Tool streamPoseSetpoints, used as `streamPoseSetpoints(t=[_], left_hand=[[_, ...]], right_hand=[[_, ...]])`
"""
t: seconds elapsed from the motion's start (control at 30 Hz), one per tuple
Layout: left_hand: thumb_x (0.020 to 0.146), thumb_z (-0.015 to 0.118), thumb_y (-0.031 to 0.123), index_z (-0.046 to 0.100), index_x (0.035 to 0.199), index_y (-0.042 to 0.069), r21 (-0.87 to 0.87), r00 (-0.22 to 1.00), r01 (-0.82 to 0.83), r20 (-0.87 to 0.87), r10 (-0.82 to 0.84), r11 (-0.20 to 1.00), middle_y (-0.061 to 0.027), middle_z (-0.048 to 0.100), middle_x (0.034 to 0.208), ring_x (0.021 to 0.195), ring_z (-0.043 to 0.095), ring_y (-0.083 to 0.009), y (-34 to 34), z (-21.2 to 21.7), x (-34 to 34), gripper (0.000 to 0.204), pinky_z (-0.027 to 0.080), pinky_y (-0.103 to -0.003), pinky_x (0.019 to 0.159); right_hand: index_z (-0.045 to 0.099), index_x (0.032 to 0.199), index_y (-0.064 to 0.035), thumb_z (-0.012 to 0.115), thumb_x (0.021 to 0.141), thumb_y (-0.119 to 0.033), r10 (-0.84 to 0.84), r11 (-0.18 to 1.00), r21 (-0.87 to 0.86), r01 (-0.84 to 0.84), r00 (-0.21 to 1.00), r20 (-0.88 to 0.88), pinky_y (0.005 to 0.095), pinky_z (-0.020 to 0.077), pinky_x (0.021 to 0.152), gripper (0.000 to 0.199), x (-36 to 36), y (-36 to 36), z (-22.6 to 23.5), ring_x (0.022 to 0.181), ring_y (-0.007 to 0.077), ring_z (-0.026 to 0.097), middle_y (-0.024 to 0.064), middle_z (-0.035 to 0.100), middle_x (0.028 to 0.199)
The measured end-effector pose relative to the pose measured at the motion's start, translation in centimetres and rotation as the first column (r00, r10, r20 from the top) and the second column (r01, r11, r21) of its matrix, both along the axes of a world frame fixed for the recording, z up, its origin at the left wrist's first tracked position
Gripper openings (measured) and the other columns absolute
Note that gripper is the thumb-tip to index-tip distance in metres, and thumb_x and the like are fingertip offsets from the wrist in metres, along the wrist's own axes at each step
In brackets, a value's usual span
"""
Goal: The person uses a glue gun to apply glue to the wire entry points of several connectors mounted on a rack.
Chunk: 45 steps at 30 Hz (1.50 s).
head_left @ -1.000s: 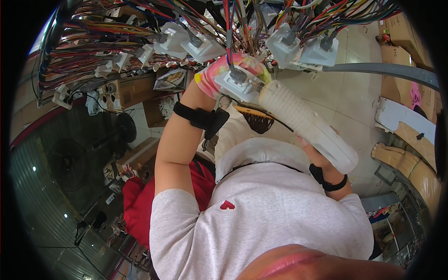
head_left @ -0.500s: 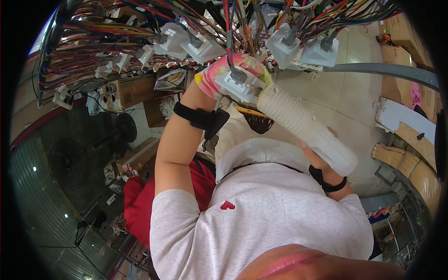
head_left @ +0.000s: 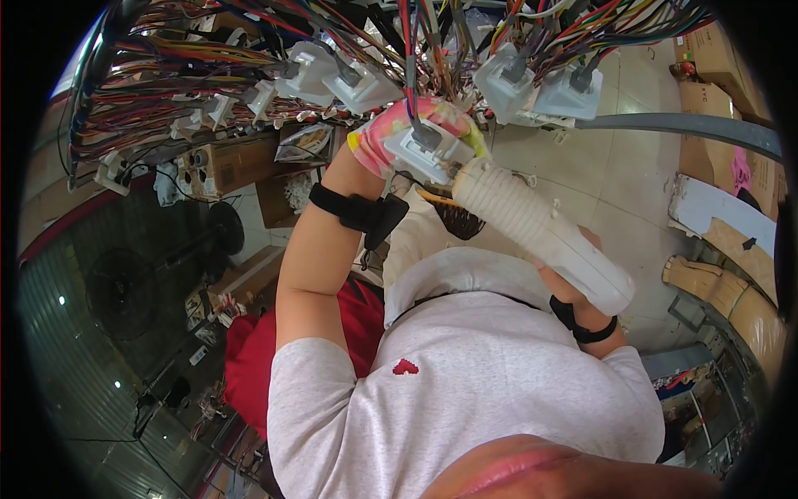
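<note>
My left hand (head_left: pixel 416 125), in a pink and yellow glove, is raised and grips a white plastic connector (head_left: pixel 428 151) that hangs from a bundle of coloured wires (head_left: pixel 416 50). A black strap (head_left: pixel 357 212) wraps that wrist. My right hand (head_left: pixel 573 270) holds a white hand tool (head_left: pixel 540 233) with a ribbed front part. The tool's tip presses against the connector beside the gloved fingers. A black band (head_left: pixel 592 328) sits on my right wrist. My grey shirt (head_left: pixel 449 391) fills the lower middle of the view.
Several more white connectors (head_left: pixel 532 83) hang from the wire harness along the top. A grey bar (head_left: pixel 690 129) runs at the right. Cardboard boxes (head_left: pixel 233 166) stand at the left, and flattened cartons (head_left: pixel 731 224) at the right. A floor fan (head_left: pixel 125 291) and a red cloth (head_left: pixel 249 366) are at the lower left.
</note>
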<state>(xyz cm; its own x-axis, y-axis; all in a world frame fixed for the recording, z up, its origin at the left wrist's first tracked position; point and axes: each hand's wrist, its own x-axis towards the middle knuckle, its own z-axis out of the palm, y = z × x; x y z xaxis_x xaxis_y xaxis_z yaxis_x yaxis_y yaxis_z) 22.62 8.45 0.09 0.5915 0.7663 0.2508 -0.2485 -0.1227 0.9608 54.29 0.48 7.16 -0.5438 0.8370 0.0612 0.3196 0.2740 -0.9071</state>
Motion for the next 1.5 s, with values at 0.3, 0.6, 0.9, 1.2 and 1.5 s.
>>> streamPoseSetpoints(t=[0.3, 0.6, 0.9, 1.2, 1.5], left_hand=[[0.074, 0.072, 0.012, 0.062, 0.089, -0.001, -0.060, 0.998, -0.043, 0.045, 0.045, 0.997, -0.0156, 0.065, 0.096, 0.089, 0.063, -0.0301, -0.3, 0.2, 0.5, 0.022, 0.049, -0.038, 0.081], [0.078, 0.068, 0.012, 0.064, 0.089, -0.002, -0.143, 0.991, -0.131, 0.011, 0.134, 0.981, -0.0165, 0.065, 0.096, 0.089, 0.063, -0.0302, -0.9, 0.6, 0.4, 0.019, 0.049, -0.038, 0.081], [0.077, 0.067, 0.012, 0.062, 0.087, -0.002, -0.062, 0.997, -0.082, -0.005, 0.082, 0.995, -0.0160, 0.065, 0.097, 0.089, 0.063, -0.0302, -0.5, 0.1, 0.2, 0.018, 0.049, -0.037, 0.081], [0.086, 0.062, 0.019, 0.058, 0.105, 0.001, 0.063, 0.996, -0.094, -0.005, 0.094, 0.994, -0.0177, 0.064, 0.099, 0.096, 0.061, -0.0299, -1.2, 1.2, -0.2, 0.026, 0.048, -0.042, 0.082], [0.088, 0.056, 0.035, 0.059, 0.112, -0.006, -0.497, 0.907, -0.280, 0.144, 0.396, 0.821, -0.0163, 0.063, 0.109, 0.092, 0.063, -0.0188, -5.5, 5.7, 1.9, 0.047, 0.052, -0.029, 0.075]], right_hand=[[0.065, 0.096, 0.0004, 0.068, 0.076, -0.013, -0.059, 0.997, -0.043, 0.063, 0.994, 0.091, 0.0343, 0.0498, 0.065, 0.025, 0.0, -0.2, 0.7, 0.073, 0.0280, 0.064, 0.0137, 0.066, 0.085], [0.065, 0.098, 0.0016, 0.065, 0.079, -0.008, -0.016, 0.999, -0.039, 0.024, 0.984, 0.179, 0.0322, 0.0512, 0.068, 0.022, 0.1, 0.0, 0.8, 0.075, 0.0237, 0.066, 0.0117, 0.067, 0.082], [0.065, 0.098, 0.0011, 0.067, 0.078, -0.008, -0.071, 0.997, -0.001, 0.072, 0.986, 0.147, 0.0322, 0.0509, 0.072, 0.022, -0.3, -0.5, 1.3, 0.079, 0.0248, 0.066, 0.0129, 0.068, 0.088], [0.066, 0.093, -0.0019, 0.068, 0.074, -0.014, 0.001, 1.000, -0.005, -0.001, 0.999, 0.033, 0.0391, 0.0490, 0.066, 0.023, 0.1, -0.1, 1.8, 0.076, 0.0329, 0.063, 0.0145, 0.065, 0.085], [0.066, 0.092, -0.0023, 0.064, 0.074, -0.011, 0.049, 0.999, 0.015, -0.048, 0.997, -0.060, 0.0405, 0.0490, 0.065, 0.020, -0.4, -0.4, 2.1, 0.074, 0.0348, 0.062, 0.0144, 0.065, 0.084]])
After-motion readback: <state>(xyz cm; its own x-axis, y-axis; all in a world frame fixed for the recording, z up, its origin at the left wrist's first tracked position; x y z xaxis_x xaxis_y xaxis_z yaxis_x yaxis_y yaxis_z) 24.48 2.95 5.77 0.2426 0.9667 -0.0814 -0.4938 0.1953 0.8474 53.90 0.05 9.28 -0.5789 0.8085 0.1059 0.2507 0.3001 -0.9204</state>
